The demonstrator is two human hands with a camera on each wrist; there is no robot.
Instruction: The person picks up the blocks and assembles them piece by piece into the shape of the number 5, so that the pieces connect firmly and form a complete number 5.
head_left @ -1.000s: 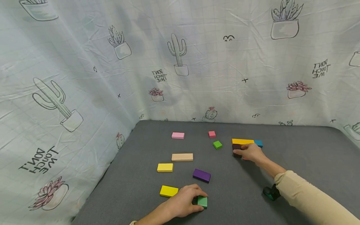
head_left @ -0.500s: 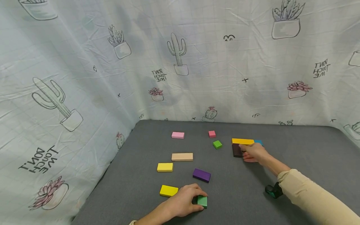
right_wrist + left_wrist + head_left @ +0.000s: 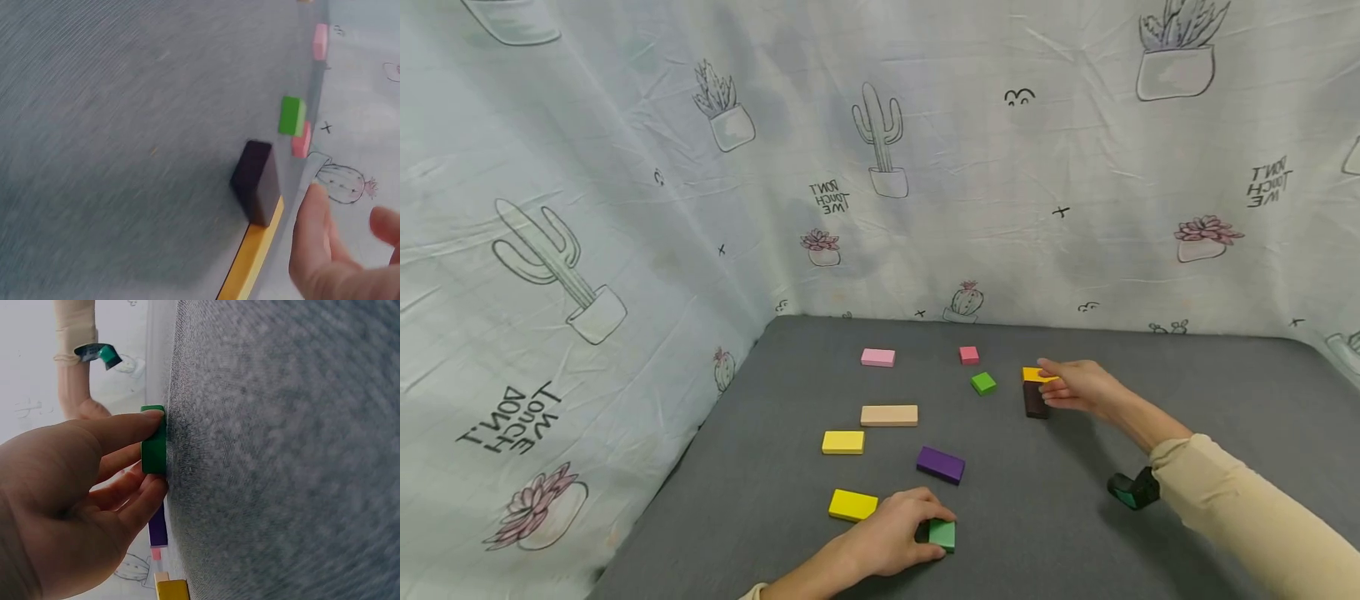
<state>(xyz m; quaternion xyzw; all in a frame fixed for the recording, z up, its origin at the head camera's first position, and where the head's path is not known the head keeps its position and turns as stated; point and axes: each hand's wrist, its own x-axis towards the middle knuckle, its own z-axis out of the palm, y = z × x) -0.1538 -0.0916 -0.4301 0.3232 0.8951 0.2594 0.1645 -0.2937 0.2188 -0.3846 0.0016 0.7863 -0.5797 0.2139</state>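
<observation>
Near the front of the table, my left hand (image 3: 895,533) pinches a dark green block (image 3: 942,536) between thumb and fingers; the left wrist view shows this green block (image 3: 154,440) resting on the grey surface. Farther right, my right hand (image 3: 1086,389) hovers over an orange block (image 3: 1036,375), its fingers extended and nothing in them. A dark brown block (image 3: 1035,400) lies at a right angle to the orange one, meeting its left end. In the right wrist view the brown block (image 3: 257,181) stands apart from the fingers (image 3: 310,234). The blue block is hidden behind my right hand.
Two yellow blocks (image 3: 843,442), a beige block (image 3: 889,416) and a purple block (image 3: 940,465) lie left of centre. Farther back are a pink block (image 3: 877,357), a small red block (image 3: 969,356) and a light green block (image 3: 983,383). A cactus-printed curtain (image 3: 925,167) borders the table.
My right hand has let go of the dark brown block and risen, shifting slightly right and back over the orange block, covering the blue one. The left hand keeps its hold.
</observation>
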